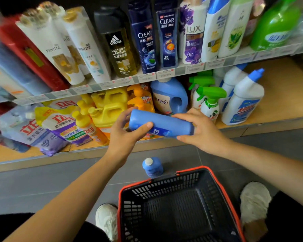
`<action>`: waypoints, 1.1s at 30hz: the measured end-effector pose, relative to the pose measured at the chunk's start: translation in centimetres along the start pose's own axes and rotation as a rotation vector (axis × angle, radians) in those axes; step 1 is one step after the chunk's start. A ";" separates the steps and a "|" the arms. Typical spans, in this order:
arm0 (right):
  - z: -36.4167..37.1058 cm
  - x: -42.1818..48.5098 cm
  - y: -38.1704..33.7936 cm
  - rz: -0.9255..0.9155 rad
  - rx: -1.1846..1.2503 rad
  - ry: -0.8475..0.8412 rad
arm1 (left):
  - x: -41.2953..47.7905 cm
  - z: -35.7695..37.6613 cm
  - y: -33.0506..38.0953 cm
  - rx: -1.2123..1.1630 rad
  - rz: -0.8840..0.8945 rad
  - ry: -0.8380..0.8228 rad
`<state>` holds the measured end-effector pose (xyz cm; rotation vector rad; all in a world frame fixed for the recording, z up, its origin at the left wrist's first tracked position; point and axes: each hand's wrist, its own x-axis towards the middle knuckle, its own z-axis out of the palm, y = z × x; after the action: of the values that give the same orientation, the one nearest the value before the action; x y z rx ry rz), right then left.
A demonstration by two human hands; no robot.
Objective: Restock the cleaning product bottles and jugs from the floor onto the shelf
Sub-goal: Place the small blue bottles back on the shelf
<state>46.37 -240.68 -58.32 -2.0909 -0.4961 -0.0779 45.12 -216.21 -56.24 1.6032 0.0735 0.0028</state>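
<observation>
Hands hold a blue bottle (164, 124) on its side in the air, in front of the lower shelf (278, 95). The left hand (128, 130) grips one end, thumb curled over the front and fingers wrapped behind. The right hand (199, 131) grips the other end, thumb beneath and fingers curved over the top, hiding what is probably the cap. Behind the bottle, on the shelf, stand a blue jug (171, 96), yellow jugs (110, 109), green-topped spray bottles (210, 102) and white bottles with blue caps (243, 100). A smaller blue bottle (152, 166) with a white cap stands upright on the grey floor (42, 186), just beside the far rim of a black basket (164, 187) edged in orange-red, which sits between the person's white shoes (107, 219)
</observation>
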 end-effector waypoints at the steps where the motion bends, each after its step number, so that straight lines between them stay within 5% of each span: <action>1: 0.0 -0.1 -0.2 0.002 -0.027 0.022 | 0.0 0.1 0.0 -0.001 -0.017 0.005; 7: -0.4 -0.3 -0.4 0.060 0.014 0.145 | 0.4 -0.4 0.3 -0.138 -0.086 -0.015; 11: -1.3 0.5 0.2 0.258 0.261 0.174 | 0.5 -0.4 -0.4 -0.284 -0.131 0.043; 15: -2.6 1.0 0.3 0.208 0.457 0.156 | 1.0 -0.7 -1.4 -0.356 -0.294 0.040; 20: -3.5 2.1 0.4 0.154 0.330 0.143 | 1.4 -0.6 -3.0 -0.073 -0.455 -0.022; 23: -3.2 2.3 1.3 0.104 0.078 0.028 | 2.2 -0.8 -3.4 0.065 -0.359 -0.021; 27: -0.6 1.9 3.5 0.080 -0.299 -0.183 | 4.0 -0.9 -2.9 0.526 0.045 0.047; 30: 1.2 1.7 5.9 0.119 -0.360 -0.303 | 5.9 -1.3 -2.7 0.852 0.342 0.080; 33: 3.1 0.7 8.7 0.214 -0.336 -0.342 | 7.6 -1.4 -3.1 1.095 0.332 -0.011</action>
<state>49.84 -241.94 -66.82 -2.4910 -0.4829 0.3485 52.52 -214.34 -59.64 2.6916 -0.2452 0.2486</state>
